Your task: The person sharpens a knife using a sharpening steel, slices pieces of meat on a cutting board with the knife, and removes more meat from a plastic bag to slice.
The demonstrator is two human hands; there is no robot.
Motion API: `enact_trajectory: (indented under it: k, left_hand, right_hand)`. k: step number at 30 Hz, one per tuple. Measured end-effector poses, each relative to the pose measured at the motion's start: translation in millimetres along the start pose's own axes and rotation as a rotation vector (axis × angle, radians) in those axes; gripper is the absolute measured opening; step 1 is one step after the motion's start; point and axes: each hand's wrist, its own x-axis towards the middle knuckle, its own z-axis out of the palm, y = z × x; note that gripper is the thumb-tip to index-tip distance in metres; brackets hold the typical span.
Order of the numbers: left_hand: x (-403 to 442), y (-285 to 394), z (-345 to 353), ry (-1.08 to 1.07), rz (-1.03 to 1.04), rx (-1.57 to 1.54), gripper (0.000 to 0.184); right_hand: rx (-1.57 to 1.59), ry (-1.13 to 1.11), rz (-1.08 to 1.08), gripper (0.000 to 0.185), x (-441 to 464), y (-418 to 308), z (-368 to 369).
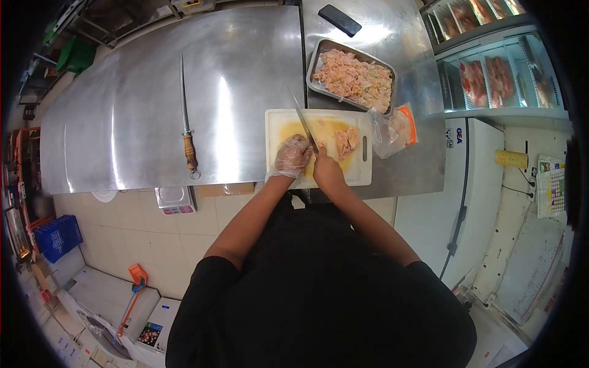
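My right hand (329, 172) is bare and wrapped around the handle of a knife (302, 116), whose long blade points up and left over a white cutting board (274, 122). Left of the blade, my left hand (293, 156) wears a clear plastic glove. Its fingers are curled down against the board, and whatever lies beneath them is hidden. A small heap of raw meat pieces, like chicken (346, 142), sits on the board right of the knife. Yellowish liquid wets the board's surface. Beyond it, a metal tray (311, 64) holds a pile of chopped pale-pink meat (353, 75).
A clear plastic bag with an orange edge (396, 130) lies right of the board. On the steel table (141, 98) rests a wooden-handled sharpening steel (188, 144). A black phone (340, 20) lies at the back. A glass-fronted display fridge (497, 76) stands right.
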Motion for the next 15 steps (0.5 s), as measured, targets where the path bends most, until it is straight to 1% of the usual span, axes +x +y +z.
enact_trajectory:
  k: [2,3,5,6,9,11,13,14,15]
  left_hand:
    - [-2,-6,9,0.072,0.085,-0.036,0.011]
    - [-6,-8,13,0.063,0.073,-0.04,0.011]
    - [-6,-10,17,0.032,0.091,-0.03,0.01]
    - [-8,-12,19,0.029,0.097,-0.032,0.01]
    - [-5,-10,17,-0.007,0.09,-0.082,0.008]
    - [-4,-1,7,-0.044,0.041,0.004,0.009]
    - [-5,1,3,0.008,0.042,0.001,0.009]
    - [-6,-1,2,0.043,0.034,-0.006,0.01]
    - [-6,-5,4,0.064,-0.033,-0.031,0.012]
  right_hand:
    - [-0.03,-0.001,0.016,0.02,-2,-2,-3]
    - [-0.03,-0.015,0.022,0.02,-2,-3,-1]
    - [0.015,0.057,-0.045,0.019,14,-7,0]
    - [0.014,0.062,-0.04,0.019,21,-7,1]
    - [-0.004,0.087,-0.082,0.019,32,-5,1]
    - [-0.015,0.054,-0.109,0.019,29,3,2]
    - [0.045,0.06,-0.161,0.019,5,12,-10]
    - [0.033,0.043,-0.149,0.019,-10,21,-14]
    - [0.02,0.021,-0.134,0.021,-24,31,-17]
